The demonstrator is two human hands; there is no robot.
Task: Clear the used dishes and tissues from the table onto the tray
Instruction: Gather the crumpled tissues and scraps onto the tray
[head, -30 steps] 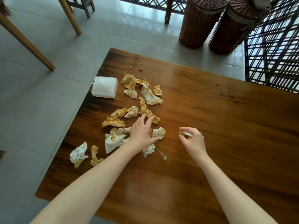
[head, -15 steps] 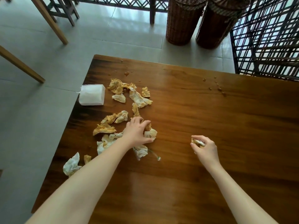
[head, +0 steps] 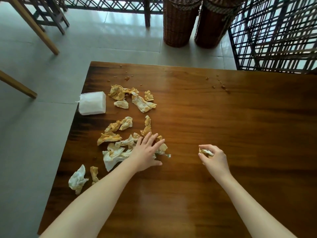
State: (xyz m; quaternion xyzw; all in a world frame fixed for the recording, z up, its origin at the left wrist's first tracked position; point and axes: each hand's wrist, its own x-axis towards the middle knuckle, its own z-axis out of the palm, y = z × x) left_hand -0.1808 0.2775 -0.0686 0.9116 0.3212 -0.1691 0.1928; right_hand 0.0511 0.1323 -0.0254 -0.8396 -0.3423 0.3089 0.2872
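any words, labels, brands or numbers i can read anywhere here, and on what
None can be read.
The white tissue pack shows a plain face with no visible print.
The crumpled tissues, the wooden table and the wicker baskets carry no lettering.

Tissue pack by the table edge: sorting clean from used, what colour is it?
The tissue pack is plain white, unstained; head view.
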